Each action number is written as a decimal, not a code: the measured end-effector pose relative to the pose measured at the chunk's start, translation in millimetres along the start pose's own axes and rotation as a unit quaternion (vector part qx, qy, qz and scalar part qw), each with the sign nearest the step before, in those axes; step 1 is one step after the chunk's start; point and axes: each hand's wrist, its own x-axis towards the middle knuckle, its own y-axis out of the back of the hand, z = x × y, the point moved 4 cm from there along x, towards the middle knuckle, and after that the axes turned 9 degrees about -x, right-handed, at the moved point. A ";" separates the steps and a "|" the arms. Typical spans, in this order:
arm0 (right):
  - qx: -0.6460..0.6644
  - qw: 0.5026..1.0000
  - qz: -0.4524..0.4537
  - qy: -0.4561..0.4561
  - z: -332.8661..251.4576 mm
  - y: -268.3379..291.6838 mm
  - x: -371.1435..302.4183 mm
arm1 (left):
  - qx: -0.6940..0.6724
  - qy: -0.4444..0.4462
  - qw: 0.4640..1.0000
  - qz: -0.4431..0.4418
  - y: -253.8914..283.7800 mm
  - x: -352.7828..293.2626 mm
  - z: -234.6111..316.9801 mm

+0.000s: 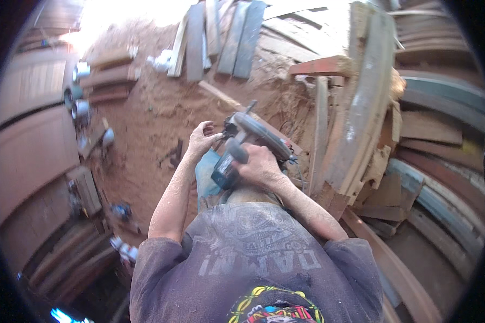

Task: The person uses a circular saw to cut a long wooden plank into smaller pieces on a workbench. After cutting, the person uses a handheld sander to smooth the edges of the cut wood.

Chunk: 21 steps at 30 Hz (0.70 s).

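A handheld circular saw (261, 132) with a grey round guard and a dark motor body is up in front of my lap, slightly blurred. My right hand (258, 166) is wrapped round its handle. Left of the saw, my left hand (201, 141) has its fingers loosely bent and apart. One fingertip reaches the dark front part of the saw; whether it presses there I cannot tell. A narrow board (221, 96) runs slantwise beyond the saw and partly behind it. Dust coats both my forearms.
Tall thick planks (361, 113) lean close on my right, beside a red-ended beam (320, 66). More boards (442, 177) are stacked at far right. Several planks (215, 37) lie ahead on sandy ground (145, 107). Large wooden panels (35, 151) line the left.
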 end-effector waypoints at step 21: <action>-0.169 0.974 -0.150 0.012 18.1 -322.1 326.3 | 0.237 0.396 0.885 -0.065 122.7 -93.0 -284.0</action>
